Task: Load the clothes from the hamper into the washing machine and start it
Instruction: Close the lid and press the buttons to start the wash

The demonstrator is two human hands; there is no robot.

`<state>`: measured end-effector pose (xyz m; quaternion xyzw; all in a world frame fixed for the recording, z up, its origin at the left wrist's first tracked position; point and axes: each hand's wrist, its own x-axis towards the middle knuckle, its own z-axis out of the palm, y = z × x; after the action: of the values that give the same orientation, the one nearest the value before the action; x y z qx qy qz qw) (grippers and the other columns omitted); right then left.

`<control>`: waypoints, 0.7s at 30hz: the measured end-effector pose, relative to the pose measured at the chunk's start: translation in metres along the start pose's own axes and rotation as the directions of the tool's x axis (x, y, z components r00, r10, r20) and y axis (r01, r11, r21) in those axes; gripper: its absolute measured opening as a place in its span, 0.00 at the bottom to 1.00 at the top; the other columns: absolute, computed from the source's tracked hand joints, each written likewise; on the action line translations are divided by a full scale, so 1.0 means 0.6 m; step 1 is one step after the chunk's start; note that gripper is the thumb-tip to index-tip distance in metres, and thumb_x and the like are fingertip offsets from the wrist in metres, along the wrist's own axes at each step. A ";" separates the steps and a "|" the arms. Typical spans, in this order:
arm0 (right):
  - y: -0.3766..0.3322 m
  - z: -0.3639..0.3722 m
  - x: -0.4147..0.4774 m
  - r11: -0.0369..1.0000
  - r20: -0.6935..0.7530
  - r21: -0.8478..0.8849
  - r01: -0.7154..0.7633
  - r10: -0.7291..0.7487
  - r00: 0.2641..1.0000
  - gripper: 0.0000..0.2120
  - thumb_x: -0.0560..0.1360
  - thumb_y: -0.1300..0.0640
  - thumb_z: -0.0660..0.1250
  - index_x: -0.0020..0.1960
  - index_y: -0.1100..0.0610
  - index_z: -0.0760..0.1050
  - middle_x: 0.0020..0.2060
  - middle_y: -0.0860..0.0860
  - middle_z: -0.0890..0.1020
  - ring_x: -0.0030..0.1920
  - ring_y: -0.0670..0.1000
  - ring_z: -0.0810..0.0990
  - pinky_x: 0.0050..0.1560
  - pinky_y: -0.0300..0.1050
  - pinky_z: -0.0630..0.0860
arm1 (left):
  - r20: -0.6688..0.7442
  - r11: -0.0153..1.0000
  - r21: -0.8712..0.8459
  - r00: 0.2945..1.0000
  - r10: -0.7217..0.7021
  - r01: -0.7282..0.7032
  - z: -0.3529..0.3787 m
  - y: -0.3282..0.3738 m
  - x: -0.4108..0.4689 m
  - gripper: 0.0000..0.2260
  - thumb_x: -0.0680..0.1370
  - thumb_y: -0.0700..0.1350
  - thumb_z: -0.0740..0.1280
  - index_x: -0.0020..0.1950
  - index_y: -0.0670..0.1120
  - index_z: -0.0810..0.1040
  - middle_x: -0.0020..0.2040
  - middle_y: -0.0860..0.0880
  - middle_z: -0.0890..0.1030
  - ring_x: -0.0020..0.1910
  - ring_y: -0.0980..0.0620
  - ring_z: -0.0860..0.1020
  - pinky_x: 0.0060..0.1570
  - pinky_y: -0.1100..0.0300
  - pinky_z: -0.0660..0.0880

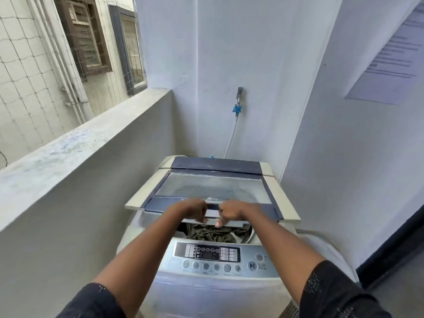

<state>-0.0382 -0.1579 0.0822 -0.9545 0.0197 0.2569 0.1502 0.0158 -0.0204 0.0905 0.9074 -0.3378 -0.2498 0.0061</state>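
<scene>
Olive-dark clothes lie in the washing machine drum, under the half-raised lid. Left grip and right grip both curl round the lid's front edge.

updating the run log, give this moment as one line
left hand: grips lid; right hand: grips lid; lid: part open; clothes: in washer

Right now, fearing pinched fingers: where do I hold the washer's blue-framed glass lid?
Take the blue-framed glass lid by its front edge, from the silver control panel side, as left hand and right hand do; hinged at the back, that edge stands free above the dark clothes.
</scene>
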 end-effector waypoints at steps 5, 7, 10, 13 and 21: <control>0.022 0.057 0.015 1.000 0.014 -0.021 0.004 -0.004 1.000 0.11 0.78 0.52 0.62 0.53 0.59 0.69 0.54 0.58 0.75 0.50 0.53 0.70 0.49 0.44 0.65 | -0.028 0.991 -0.135 1.000 -0.008 0.004 0.062 -0.018 0.017 0.14 0.79 0.46 0.61 0.62 0.42 0.76 0.62 0.43 0.78 0.61 0.44 0.75 0.59 0.56 0.69; 0.030 0.078 0.026 1.000 0.020 -0.005 -0.012 0.012 1.000 0.15 0.80 0.53 0.58 0.61 0.63 0.69 0.61 0.60 0.75 0.56 0.56 0.73 0.54 0.47 0.67 | -0.052 0.984 -0.176 0.998 -0.026 0.016 0.087 -0.023 0.024 0.14 0.77 0.41 0.62 0.63 0.43 0.77 0.62 0.44 0.78 0.61 0.45 0.75 0.59 0.58 0.70; 0.037 0.109 0.042 0.999 -0.007 -0.021 -0.043 0.043 0.999 0.14 0.80 0.58 0.58 0.62 0.63 0.70 0.62 0.60 0.75 0.61 0.58 0.73 0.55 0.46 0.68 | -0.062 0.978 -0.206 0.997 -0.040 0.026 0.116 -0.027 0.035 0.15 0.76 0.38 0.63 0.62 0.43 0.78 0.61 0.43 0.79 0.60 0.45 0.76 0.57 0.59 0.70; 0.046 0.120 0.059 0.999 -0.042 0.004 -0.044 0.044 0.998 0.14 0.79 0.60 0.59 0.62 0.63 0.70 0.62 0.60 0.75 0.61 0.58 0.73 0.58 0.47 0.69 | -0.072 0.975 -0.219 0.996 -0.054 0.037 0.127 -0.032 0.048 0.16 0.75 0.38 0.63 0.62 0.43 0.77 0.60 0.44 0.79 0.60 0.45 0.75 0.59 0.59 0.70; 0.063 0.152 0.085 0.994 -0.113 0.102 -0.049 0.061 0.992 0.10 0.78 0.61 0.59 0.58 0.61 0.69 0.58 0.59 0.76 0.52 0.55 0.73 0.50 0.47 0.67 | -0.072 0.971 -0.232 0.994 -0.079 0.060 0.144 -0.035 0.072 0.15 0.75 0.37 0.63 0.62 0.43 0.76 0.61 0.44 0.79 0.60 0.45 0.75 0.58 0.58 0.70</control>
<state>-0.0426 -0.1649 -0.0284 -0.9583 0.0673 0.2040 0.1886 0.0167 -0.0173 -0.0084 0.9212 -0.2743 -0.2503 0.1158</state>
